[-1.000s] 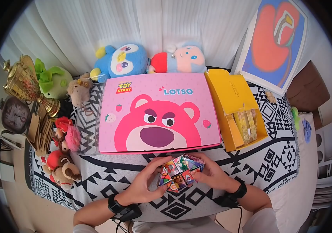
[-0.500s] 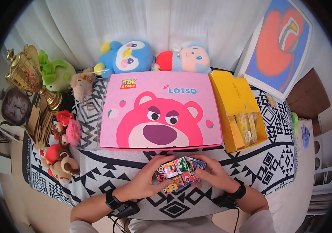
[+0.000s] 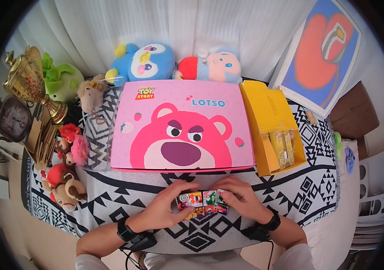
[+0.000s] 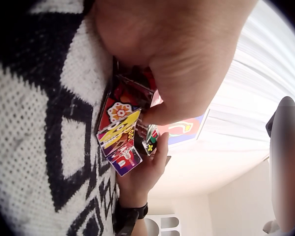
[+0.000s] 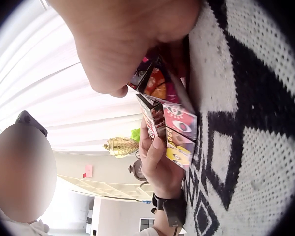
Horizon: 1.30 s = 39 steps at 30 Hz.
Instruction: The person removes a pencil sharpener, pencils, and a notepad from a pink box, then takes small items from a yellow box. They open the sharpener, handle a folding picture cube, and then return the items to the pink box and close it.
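Note:
A folding puzzle cube (image 3: 208, 198) with bright cartoon prints is held between two hands, low over the patterned cloth (image 3: 124, 186). My left hand (image 3: 168, 206) grips its left end, thumb on the near face and fingers behind. On the other end, my right hand (image 3: 240, 198) pinches a block with its thumb in front. Seen from the left wrist, the puzzle's blocks (image 4: 122, 142) stand at angles to each other with gaps at the folds. The right wrist view shows hinged printed blocks (image 5: 179, 123) partly spread, close to the cloth.
Just beyond the hands lies a large pink box (image 3: 127, 148) with a bear face. A yellow box (image 3: 264, 101) stands open to its right. Plush toys (image 3: 68, 189), a gold trophy (image 3: 25, 78) and a clock (image 3: 14, 118) line the left side; a painting (image 3: 318, 58) leans at back right.
The puzzle has gone from a wide, angular spread to a flatter, narrower row of blocks as the hands fold it. The right hand has turned over its end. The head view has shifted slightly.

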Each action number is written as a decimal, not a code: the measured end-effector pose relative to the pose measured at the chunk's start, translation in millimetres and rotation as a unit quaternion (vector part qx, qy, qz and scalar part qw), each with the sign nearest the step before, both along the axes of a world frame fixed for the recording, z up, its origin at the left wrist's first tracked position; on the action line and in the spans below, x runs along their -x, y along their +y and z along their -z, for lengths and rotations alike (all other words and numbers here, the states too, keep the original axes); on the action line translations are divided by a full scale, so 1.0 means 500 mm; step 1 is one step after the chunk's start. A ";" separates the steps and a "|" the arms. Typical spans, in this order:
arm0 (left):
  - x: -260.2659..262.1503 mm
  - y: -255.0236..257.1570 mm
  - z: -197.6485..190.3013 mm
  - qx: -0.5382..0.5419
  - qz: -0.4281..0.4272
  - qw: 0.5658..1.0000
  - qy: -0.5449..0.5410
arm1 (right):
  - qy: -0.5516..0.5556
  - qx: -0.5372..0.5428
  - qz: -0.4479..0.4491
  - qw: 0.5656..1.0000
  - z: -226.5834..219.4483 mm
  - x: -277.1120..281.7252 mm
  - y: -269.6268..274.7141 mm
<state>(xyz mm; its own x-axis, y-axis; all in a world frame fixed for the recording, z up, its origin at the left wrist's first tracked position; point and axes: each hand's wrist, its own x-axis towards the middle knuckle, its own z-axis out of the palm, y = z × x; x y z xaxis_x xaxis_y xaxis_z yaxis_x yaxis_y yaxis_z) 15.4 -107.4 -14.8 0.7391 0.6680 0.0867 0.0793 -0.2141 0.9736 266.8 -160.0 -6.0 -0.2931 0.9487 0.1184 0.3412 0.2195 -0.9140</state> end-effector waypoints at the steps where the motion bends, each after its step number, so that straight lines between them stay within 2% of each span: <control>1: 0.001 -0.001 0.004 0.001 0.001 1.000 0.000 | 0.000 0.001 0.001 1.000 0.000 0.000 -0.001; 3: 0.000 -0.001 0.010 0.086 -0.029 0.996 -0.010 | 0.004 0.001 0.015 1.000 0.000 -0.001 -0.003; 4: 0.000 0.000 0.009 0.085 -0.028 0.996 -0.010 | 0.004 -0.001 0.016 1.000 0.000 -0.003 0.000; 7: -0.001 0.000 0.007 0.035 -0.027 0.999 0.004 | -0.021 -0.009 -0.006 1.000 0.003 -0.006 0.000; 13: -0.001 -0.001 0.010 0.059 -0.029 0.998 0.011 | 0.000 0.012 0.039 0.999 0.010 0.001 -0.004; 16: -0.001 -0.002 0.011 0.004 -0.027 0.999 0.027 | 0.008 0.043 0.055 0.998 0.014 -0.001 -0.006; 22: -0.003 0.002 0.006 -0.010 -0.015 0.999 0.033 | -0.007 0.015 0.020 1.000 0.013 -0.002 -0.003; 24: -0.007 0.006 0.001 -0.048 -0.041 0.998 -0.008 | -0.004 0.011 -0.004 1.000 0.001 0.004 -0.002; 28: -0.007 0.005 -0.004 -0.032 -0.046 0.998 -0.009 | -0.022 0.034 -0.003 0.999 -0.003 0.009 -0.003; 30: -0.007 0.007 -0.006 -0.126 -0.073 0.989 0.025 | -0.030 0.019 -0.002 0.999 -0.006 0.010 -0.003; 33: -0.007 0.005 -0.007 -0.167 -0.079 0.982 0.039 | -0.072 -0.032 0.001 0.997 -0.002 0.007 -0.001; 39: -0.005 -0.001 -0.008 -0.093 -0.075 0.992 0.032 | -0.063 0.004 -0.018 0.998 -0.001 0.003 0.001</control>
<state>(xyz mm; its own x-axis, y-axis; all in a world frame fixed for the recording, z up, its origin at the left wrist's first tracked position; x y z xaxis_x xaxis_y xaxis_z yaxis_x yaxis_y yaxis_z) 17.8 -108.1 -11.0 0.6409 0.7472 0.1759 0.1834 -0.3716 0.9101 265.1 -159.7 -5.2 -0.3397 0.9379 0.0703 0.4459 0.2264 -0.8660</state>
